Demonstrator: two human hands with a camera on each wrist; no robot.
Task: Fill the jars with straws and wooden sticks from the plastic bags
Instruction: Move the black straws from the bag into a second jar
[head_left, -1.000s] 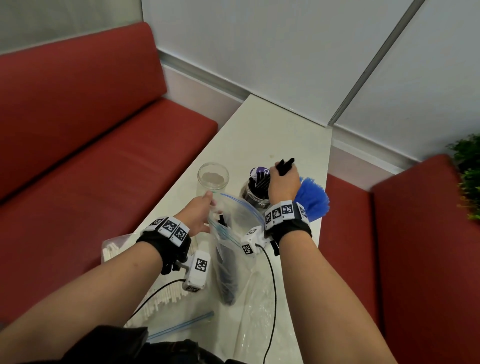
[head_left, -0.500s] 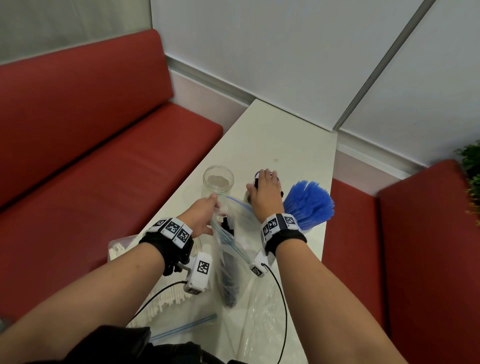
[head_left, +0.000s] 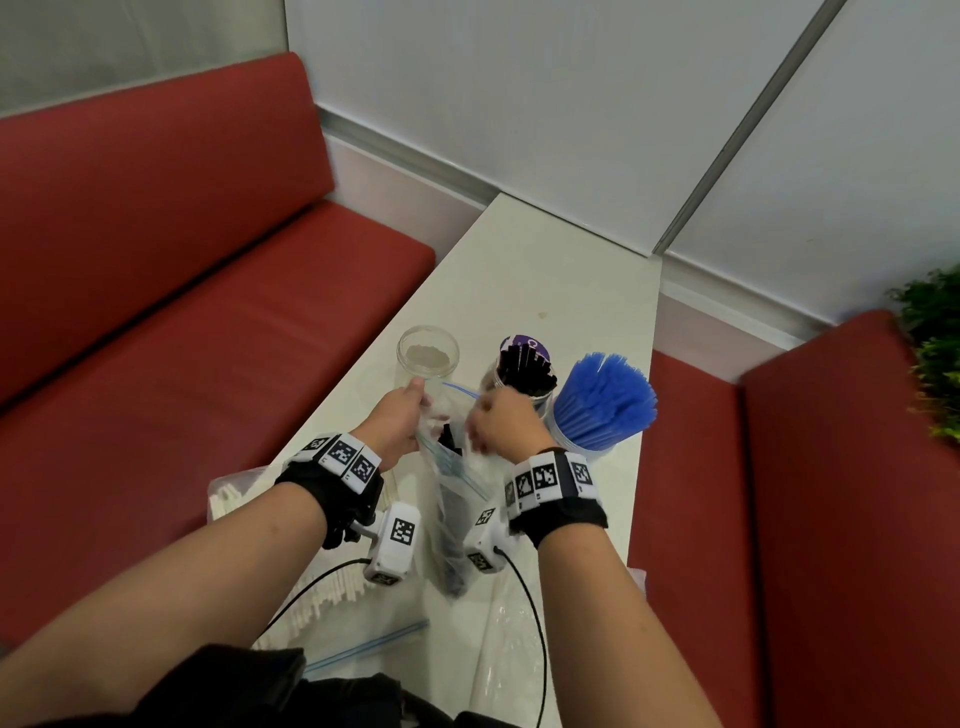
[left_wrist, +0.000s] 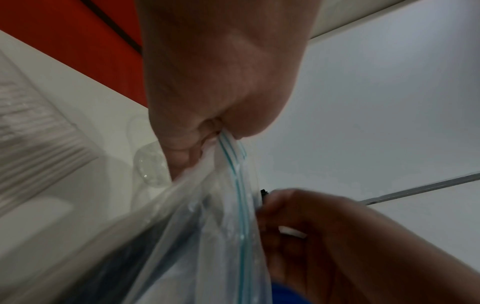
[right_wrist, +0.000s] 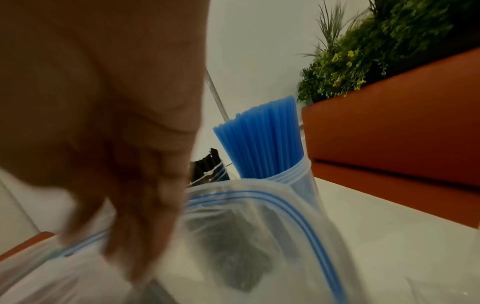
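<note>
Left hand (head_left: 397, 426) pinches the zip rim of the plastic bag (head_left: 457, 499) and holds its mouth up and open. Right hand (head_left: 501, 423) is at the mouth, fingers pointing down into it. Its grip is blurred; can't tell if it has closed on anything.

Key relation: the black straws (head_left: 449, 525) stand inside the bag directly below the right hand, long axis running 6 to 12 o'clock in the head view, tops at the mouth. Right hand is the nearer one; left only holds the bag.

Target is probably the jar of black straws (head_left: 524, 371), at 12 o'clock from the right hand, close by on the tabletop (head_left: 545, 270).

Count:
- Jars: 3. An empty jar (head_left: 428, 356) at 11 o'clock, the black one, and one packed with blue straws (head_left: 605, 400) at 2 o'clock.
- Bags: the held one, a bag of white sticks (head_left: 228, 499) at 8 o'clock, flat empty plastic near 6 o'clock.
</note>
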